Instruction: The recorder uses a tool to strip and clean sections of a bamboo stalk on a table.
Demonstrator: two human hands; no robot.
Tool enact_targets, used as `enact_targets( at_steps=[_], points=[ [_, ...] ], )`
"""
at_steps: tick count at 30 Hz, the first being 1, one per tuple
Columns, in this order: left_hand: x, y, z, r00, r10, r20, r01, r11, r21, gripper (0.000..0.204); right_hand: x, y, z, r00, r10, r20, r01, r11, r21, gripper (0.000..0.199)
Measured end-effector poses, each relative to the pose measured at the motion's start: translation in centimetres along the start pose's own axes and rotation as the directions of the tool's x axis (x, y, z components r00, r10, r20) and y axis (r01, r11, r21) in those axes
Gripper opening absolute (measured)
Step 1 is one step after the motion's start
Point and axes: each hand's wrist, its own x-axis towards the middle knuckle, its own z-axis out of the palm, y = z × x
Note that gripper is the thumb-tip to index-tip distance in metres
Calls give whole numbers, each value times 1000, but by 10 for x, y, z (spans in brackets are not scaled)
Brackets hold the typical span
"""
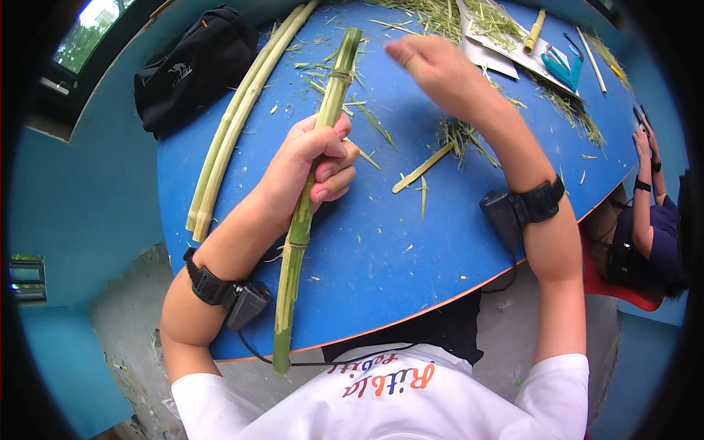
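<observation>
My left hand [315, 158] is wrapped round a green bamboo stalk [296, 238], gripping it above its middle. The stalk slants from the far side of the blue table toward my lap, its lower end reaching past the table's near edge. Patches of its skin are scraped to pale yellow-green, and ringed joints show along it. To the right of the stalk's upper end, apart from it, my right hand [440, 73] is raised over the table. Its fingers are curled in and slightly blurred; whatever they hold, if anything, is hidden.
Two long pale peeled stalks [233, 136] lie left, beside a black bag [192, 70]. Shavings [455, 136] and a flat strip [423, 168] litter the blue table [396, 249]. Papers, a short bamboo piece [534, 31] and a teal tool [560, 70] lie far right. Another person's hands [643, 143] are at the right.
</observation>
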Motion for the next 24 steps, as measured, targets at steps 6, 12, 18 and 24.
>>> enact_targets(
  at_steps=[6, 12, 18, 24],
  points=[
    [-2, 5, -9, 998, -36, 53, 43, 989, -140, 9, -7, -15, 5, 940, -74, 334, 20, 987, 161, 51],
    [1, 8, -4, 998, -48, -33, 47, 997, -56, 10, -2, -15, 18, 985, -92, 149, 106, 990, -89, 47],
    [-5, 5, 5, 996, -93, 5, 93, 995, 29, 12, 25, 28, 19, 986, 134, -98, -162, 910, -382, 52],
    [2, 4, -2, 999, -46, 18, 47, 997, -58, 11, -1, 6, 13, 996, 93, 12, -93, 996, 12, 50]
  ],
)
